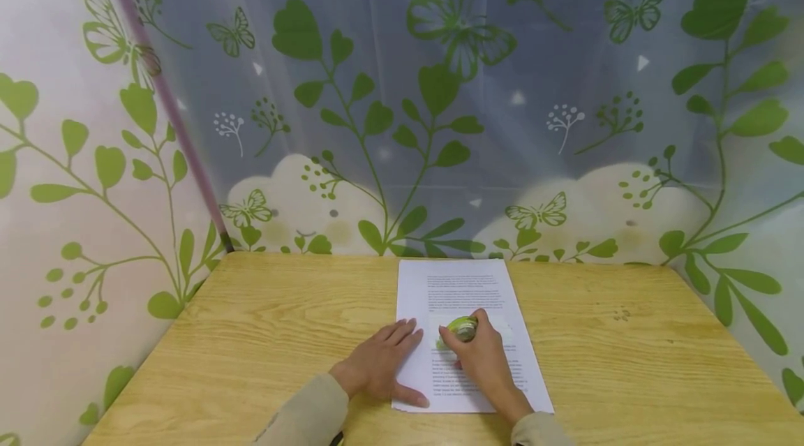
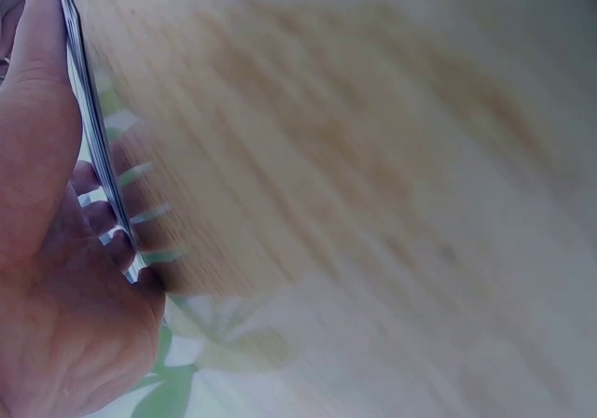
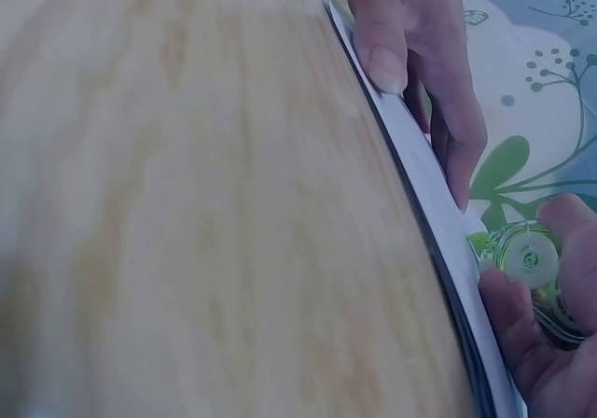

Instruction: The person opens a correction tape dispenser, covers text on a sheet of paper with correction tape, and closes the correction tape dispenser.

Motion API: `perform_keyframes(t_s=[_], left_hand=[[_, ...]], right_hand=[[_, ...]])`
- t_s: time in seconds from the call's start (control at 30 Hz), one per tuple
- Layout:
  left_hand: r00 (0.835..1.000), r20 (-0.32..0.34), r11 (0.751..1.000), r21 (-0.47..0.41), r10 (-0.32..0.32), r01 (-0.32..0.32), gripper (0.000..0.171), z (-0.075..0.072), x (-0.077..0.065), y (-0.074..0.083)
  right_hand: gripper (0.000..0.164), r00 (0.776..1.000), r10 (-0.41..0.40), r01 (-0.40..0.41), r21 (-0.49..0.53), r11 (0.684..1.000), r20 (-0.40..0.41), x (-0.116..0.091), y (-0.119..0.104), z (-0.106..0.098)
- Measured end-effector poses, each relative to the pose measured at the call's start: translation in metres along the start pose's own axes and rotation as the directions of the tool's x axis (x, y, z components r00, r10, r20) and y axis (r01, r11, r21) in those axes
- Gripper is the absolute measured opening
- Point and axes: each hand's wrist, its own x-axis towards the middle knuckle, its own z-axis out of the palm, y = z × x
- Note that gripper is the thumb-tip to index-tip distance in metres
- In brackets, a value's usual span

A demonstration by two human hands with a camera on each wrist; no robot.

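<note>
A stack of printed paper sheets (image 1: 411, 278) lies on the wooden table, its thin edge showing in both wrist views. My right hand (image 1: 486, 366) pinches a green, see-through correction tape dispenser (image 1: 463, 329) between thumb and fingers, its tip down at the page. Round reels show through the dispenser's casing in the right wrist view. Around the tip, a band of the page between the printed paragraphs looks white. With fingers spread, my left hand (image 1: 380, 361) rests flat on the left side of the sheets. The right palm hides part of the lower text.
Wood-grain tabletop (image 1: 283, 320) extends on both sides of the paper. Behind it and at the sides hangs a curtain (image 1: 389, 139) printed with leaves, butterflies and clouds. A small dark mark (image 1: 622, 315) is on the table at right.
</note>
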Motion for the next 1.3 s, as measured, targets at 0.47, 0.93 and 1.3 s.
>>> perform_keyframes(t_s=[0.47, 0.93, 1.3], left_hand=[[1.0, -0.012, 1.0, 0.015, 0.009, -0.009, 0.105, 0.0, 0.001, 0.0], [1.0, 0.011, 1.0, -0.016, 0.007, -0.006, 0.106, 0.0, 0.001, 0.0], [1.0, 0.012, 1.0, -0.026, -0.002, 0.002, 0.107, 0.001, 0.0, 0.0]], right_hand=[[0.046, 1.0, 0.014, -0.014, -0.006, 1.0, 0.006, 0.002, 0.002, -0.007], [0.044, 1.0, 0.015, -0.015, -0.012, 1.0, 0.006, -0.002, 0.004, -0.014], [0.045, 1.0, 0.017, -0.018, -0.055, 0.998, -0.012, -0.001, 0.007, -0.02]])
